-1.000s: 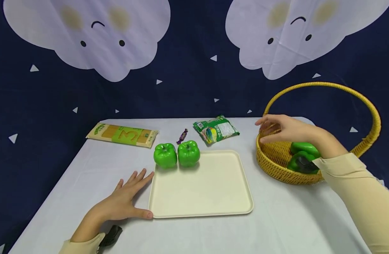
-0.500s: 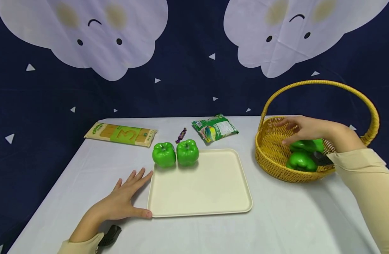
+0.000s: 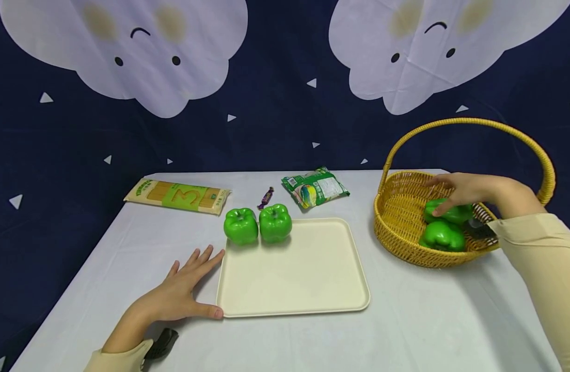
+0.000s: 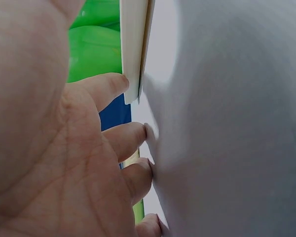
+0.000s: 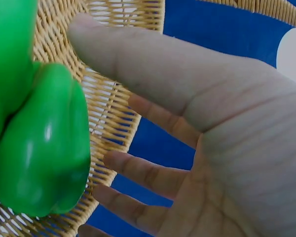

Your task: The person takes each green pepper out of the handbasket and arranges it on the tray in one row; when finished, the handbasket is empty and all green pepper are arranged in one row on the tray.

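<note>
My left hand (image 3: 175, 294) lies with spread fingers at the left edge of a cream tray (image 3: 294, 279); in the left wrist view one fingertip touches the tray's rim (image 4: 133, 49). Two green bell peppers (image 3: 240, 227) (image 3: 275, 225) stand side by side at the tray's back left corner. Over the wicker basket (image 3: 396, 240) on the right hovers my right hand (image 3: 475, 191), thumb and fingers apart. Below it, inside the basket, are two more green bell peppers (image 3: 443, 236) (image 5: 44, 148). The right wrist view shows nothing between the thumb and fingers.
Behind the tray lie a noodle packet (image 3: 178, 196), a purple-wrapped candy (image 3: 266, 198) and a green snack bag (image 3: 315, 188). A tall hoop handle (image 3: 468, 121) arches over the basket. A dark blue cloth with clouds hangs behind the white table.
My right hand has moved right and down, from the basket's left rim to above the peppers inside it. The left hand, tray and the peppers by it have stayed put.
</note>
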`<state>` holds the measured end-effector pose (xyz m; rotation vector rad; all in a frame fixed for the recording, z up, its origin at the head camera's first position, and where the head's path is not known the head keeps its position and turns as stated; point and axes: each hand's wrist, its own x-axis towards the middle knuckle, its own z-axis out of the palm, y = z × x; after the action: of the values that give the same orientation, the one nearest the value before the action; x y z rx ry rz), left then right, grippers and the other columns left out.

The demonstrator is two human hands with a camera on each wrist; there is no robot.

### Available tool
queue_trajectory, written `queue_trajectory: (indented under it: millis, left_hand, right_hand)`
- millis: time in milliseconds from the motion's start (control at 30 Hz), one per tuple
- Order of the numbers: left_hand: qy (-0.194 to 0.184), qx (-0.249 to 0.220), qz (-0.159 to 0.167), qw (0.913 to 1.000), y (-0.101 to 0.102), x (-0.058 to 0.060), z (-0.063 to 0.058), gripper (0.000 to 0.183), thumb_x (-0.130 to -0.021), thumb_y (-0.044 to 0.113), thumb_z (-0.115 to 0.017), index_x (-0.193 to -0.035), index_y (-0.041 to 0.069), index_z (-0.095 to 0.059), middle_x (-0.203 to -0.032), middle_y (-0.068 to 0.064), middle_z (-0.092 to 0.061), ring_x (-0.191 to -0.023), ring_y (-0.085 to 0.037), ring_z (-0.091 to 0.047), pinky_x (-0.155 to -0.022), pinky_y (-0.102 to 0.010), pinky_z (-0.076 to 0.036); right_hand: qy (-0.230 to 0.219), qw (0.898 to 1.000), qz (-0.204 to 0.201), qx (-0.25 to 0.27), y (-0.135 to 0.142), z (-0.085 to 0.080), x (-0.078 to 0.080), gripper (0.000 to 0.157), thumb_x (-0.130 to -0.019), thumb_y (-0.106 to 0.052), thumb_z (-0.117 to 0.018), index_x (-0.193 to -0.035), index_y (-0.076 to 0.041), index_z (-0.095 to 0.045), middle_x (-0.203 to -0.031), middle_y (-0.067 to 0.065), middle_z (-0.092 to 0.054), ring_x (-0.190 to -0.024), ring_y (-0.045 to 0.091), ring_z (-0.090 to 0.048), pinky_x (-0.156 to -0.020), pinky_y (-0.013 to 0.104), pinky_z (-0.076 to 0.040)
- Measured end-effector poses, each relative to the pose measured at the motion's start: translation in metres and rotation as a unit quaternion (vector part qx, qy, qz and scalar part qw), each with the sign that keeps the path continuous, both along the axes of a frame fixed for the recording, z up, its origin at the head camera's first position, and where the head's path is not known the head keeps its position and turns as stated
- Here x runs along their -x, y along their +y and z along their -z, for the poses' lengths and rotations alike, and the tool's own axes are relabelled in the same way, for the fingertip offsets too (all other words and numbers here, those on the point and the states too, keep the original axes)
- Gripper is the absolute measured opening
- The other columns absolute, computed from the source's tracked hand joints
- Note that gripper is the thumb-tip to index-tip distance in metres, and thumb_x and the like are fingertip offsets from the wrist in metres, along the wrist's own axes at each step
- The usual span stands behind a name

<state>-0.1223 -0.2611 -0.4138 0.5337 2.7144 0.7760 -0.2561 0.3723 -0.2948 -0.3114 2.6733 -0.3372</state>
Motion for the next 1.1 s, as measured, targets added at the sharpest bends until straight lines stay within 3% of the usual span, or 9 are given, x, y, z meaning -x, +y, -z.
queue_trajectory:
  millis: [333, 500, 600, 700, 833, 1100]
  left_hand:
    - [-0.002, 0.000, -0.002, 1.0000, 0.001, 0.000, 0.000, 0.128, -0.068, 0.064, -0.094, -0.171, 0.022, -0.031, -0.178, -0.026, -0.019, -0.162, -0.061, -0.007, -0.117, -0.090, 0.000]
    - [-0.001, 0.003, -0.003, 1.0000, 0.001, 0.000, 0.000, 0.129, -0.068, 0.065, -0.094, -0.171, 0.023, -0.030, -0.178, -0.026, -0.019, -0.162, -0.061, -0.008, -0.117, -0.090, 0.000]
    - [0.000, 0.004, -0.002, 1.0000, 0.000, 0.000, 0.000, 0.128, -0.068, 0.065, -0.094, -0.171, 0.023, -0.030, -0.178, -0.027, -0.018, -0.162, -0.061, -0.007, -0.117, -0.090, -0.001]
    - [-0.001, 0.003, -0.002, 1.0000, 0.000, 0.000, 0.000, 0.128, -0.068, 0.064, -0.094, -0.171, 0.023, -0.030, -0.178, -0.027, -0.018, -0.162, -0.061, -0.007, -0.117, -0.090, 0.000]
    - [-0.004, 0.003, -0.003, 1.0000, 0.001, 0.000, 0.000, 0.129, -0.068, 0.065, -0.094, -0.171, 0.023, -0.030, -0.178, -0.026, -0.018, -0.162, -0.061, -0.007, -0.117, -0.090, 0.000]
    - [-0.004, 0.006, -0.002, 1.0000, 0.002, 0.000, -0.001, 0.129, -0.068, 0.066, -0.094, -0.172, 0.024, -0.029, -0.178, -0.026, -0.018, -0.162, -0.061, -0.007, -0.117, -0.090, 0.000]
  right_hand:
    - [-0.098, 0.994, 0.042, 0.010, 0.008, -0.005, 0.000, 0.091, -0.099, -0.032, -0.079, -0.160, 0.010, -0.026, -0.151, 0.058, -0.024, -0.137, 0.080, -0.031, -0.092, 0.079, -0.054]
    - [-0.126, 0.990, 0.059, 0.032, 0.014, -0.003, -0.001, 0.096, -0.096, -0.031, -0.082, -0.161, 0.008, -0.023, -0.153, 0.057, -0.019, -0.137, 0.077, -0.033, -0.091, 0.066, -0.061]
    - [-0.125, 0.989, 0.064, 0.042, 0.017, -0.003, -0.001, 0.098, -0.094, -0.029, -0.085, -0.161, 0.008, -0.024, -0.152, 0.056, -0.022, -0.132, 0.070, -0.045, -0.088, 0.055, -0.064]
    - [-0.120, 0.990, 0.063, 0.045, 0.017, -0.003, -0.002, 0.095, -0.093, -0.023, -0.086, -0.159, 0.010, -0.027, -0.149, 0.054, -0.026, -0.120, 0.054, -0.056, -0.085, 0.048, -0.063]
    - [-0.116, 0.990, 0.062, 0.045, 0.014, -0.002, -0.003, 0.091, -0.092, -0.015, -0.085, -0.157, 0.012, -0.029, -0.143, 0.048, -0.034, -0.106, 0.036, -0.058, -0.081, 0.042, -0.061]
    - [-0.079, 0.996, 0.043, 0.021, 0.014, 0.000, -0.002, 0.085, -0.086, -0.014, -0.089, -0.152, 0.011, -0.041, -0.132, 0.040, -0.049, -0.110, 0.041, -0.058, -0.091, 0.049, -0.059]
